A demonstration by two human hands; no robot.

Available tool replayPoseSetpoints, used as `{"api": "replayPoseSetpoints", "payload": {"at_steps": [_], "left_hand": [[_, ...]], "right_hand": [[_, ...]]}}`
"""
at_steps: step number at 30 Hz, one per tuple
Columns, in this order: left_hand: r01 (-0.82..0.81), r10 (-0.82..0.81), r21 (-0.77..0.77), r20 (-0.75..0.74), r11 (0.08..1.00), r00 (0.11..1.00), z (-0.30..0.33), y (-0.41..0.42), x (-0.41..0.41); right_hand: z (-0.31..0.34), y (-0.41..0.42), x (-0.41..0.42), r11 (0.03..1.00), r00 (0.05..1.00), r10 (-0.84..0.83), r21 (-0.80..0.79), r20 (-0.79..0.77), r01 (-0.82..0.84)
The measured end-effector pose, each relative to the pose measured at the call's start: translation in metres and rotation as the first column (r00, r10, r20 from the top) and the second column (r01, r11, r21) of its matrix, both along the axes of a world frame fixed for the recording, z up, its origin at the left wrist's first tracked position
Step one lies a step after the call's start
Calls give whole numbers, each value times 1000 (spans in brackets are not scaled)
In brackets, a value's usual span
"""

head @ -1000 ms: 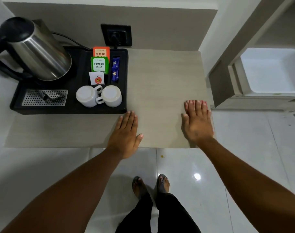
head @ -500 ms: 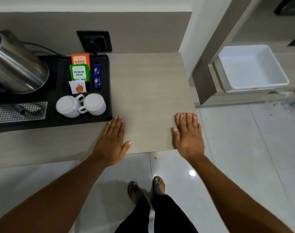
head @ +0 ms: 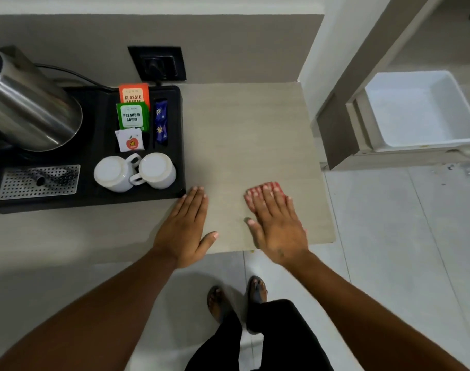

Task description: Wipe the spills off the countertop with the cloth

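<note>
Both hands lie flat, palms down, on the pale beige wood-grain worktop (head: 255, 135). Left hand (head: 184, 226): fingers together, thumb splayed, empty, fingertips just beside the corner of the black plastic tray (head: 175, 145) carrying 2 white upturned mugs (head: 135, 171). Right hand (head: 275, 223): fingers slightly spread, pressing down a small red-and-white cloth (head: 266, 188), of which only an edge shows past the fingertips. No spill is visible on the surface; too faint to tell.

Judgement: the wiping stroke is in hand. To do it well, keep the palm flat with even pressure, overlap passes, work toward the front edge, and steer clear of the tray.
</note>
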State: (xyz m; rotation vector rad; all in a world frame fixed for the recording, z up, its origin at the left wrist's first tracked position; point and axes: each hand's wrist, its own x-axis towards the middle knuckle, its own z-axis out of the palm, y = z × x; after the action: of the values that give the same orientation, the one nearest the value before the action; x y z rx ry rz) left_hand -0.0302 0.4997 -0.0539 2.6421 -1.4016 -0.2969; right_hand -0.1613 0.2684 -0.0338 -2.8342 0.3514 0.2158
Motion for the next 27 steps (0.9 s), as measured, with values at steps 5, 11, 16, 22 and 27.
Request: {"api": "replayPoseSetpoints", "payload": {"at_steps": [5,11,16,22,27], "left_hand": [[-14,14,3,-9,1000,1000,2,0,-1],[-18,18,1,-36,1000,999,7,-1,1],[-35,33,-21,-65,999,997,7,-1,0],[-26,27,10,-42,1000,999,8,-3,1],[-39,41,31,-63,999,997,8,-2,0]], "right_hand": [[2,-85,54,985,985,-171,-14,-23,171],[7,-137,207,983,982,-185,-16,-32,185],[9,-96,286,1000,1000,11,-19,30,-10],[0,-29,191,864,860,504,-28,82,-503],[-3,-107,128,844,840,536,-45,91,-534]]}}
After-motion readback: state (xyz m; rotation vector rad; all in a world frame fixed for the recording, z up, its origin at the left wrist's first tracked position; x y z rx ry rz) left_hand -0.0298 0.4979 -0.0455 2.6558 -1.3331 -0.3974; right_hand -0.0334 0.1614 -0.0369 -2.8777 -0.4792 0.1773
